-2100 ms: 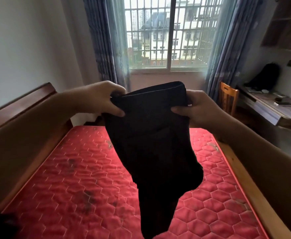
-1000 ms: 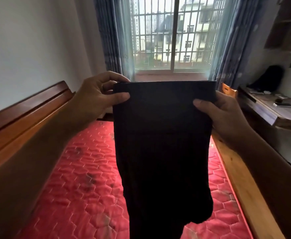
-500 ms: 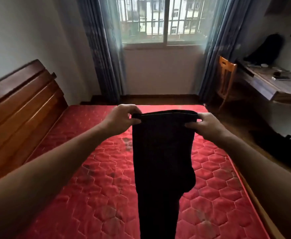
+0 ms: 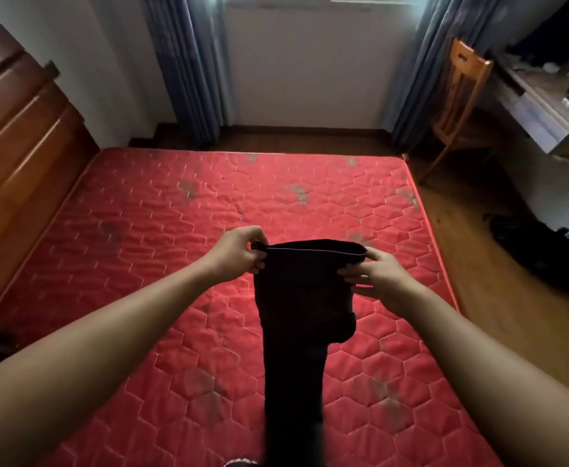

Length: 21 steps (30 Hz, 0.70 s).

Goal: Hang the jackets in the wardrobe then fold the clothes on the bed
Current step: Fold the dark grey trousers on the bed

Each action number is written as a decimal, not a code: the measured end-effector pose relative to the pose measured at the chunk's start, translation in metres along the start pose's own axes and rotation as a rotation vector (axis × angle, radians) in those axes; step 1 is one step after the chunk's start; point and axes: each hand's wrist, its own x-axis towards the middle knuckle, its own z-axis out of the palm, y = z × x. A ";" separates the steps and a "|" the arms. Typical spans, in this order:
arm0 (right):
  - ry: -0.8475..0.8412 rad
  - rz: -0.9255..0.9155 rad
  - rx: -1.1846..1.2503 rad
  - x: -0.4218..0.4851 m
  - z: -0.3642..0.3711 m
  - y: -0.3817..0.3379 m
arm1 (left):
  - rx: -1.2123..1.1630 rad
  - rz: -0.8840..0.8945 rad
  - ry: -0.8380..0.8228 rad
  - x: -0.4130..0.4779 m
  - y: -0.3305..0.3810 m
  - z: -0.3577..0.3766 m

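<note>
Fingers (image 4: 255,264) of the left hand (image 4: 237,252) are curled and pinch the left corner of a black garment (image 4: 303,298) at its upper edge; fingers (image 4: 348,273) of the right hand (image 4: 379,281) are likewise curled and pinch the right corner. Both hands are thus gripping the garment, with its top hem drawn level between them at the centre of the frame. Below the hem the garment hangs narrow and dark toward the bottom edge of the frame, where it passes out of view; whether its lower end touches the bed cannot be determined. It is held above the red quilted mattress (image 4: 162,224), which fills the middle of the frame and shows several dark marks. A wooden headboard (image 4: 17,146) stands along the left side. Blue curtains (image 4: 189,62) hang at the top of the frame on either side of a white wall below the window. At the upper right, a wooden chair (image 4: 461,96) stands beside a bench (image 4: 539,119) carrying small items too blurred to identify. A dark bundle (image 4: 542,254) lies on the wooden floor (image 4: 495,318) at the right.
</note>
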 end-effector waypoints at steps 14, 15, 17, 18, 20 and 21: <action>-0.080 0.098 0.028 0.223 -0.008 0.040 | -0.149 -0.209 0.164 0.166 -0.098 0.051; -0.077 0.094 0.014 0.241 -0.008 0.044 | -0.159 -0.216 0.174 0.181 -0.108 0.056; -0.077 0.079 -0.011 0.278 -0.006 0.049 | -0.168 -0.216 0.188 0.211 -0.126 0.064; -0.075 0.065 -0.019 0.298 -0.006 0.049 | -0.160 -0.208 0.196 0.228 -0.133 0.067; -0.053 0.013 -0.038 0.340 -0.001 0.046 | -0.105 -0.181 0.207 0.265 -0.144 0.066; -0.044 -0.023 -0.062 0.362 0.001 0.041 | -0.070 -0.162 0.215 0.285 -0.147 0.064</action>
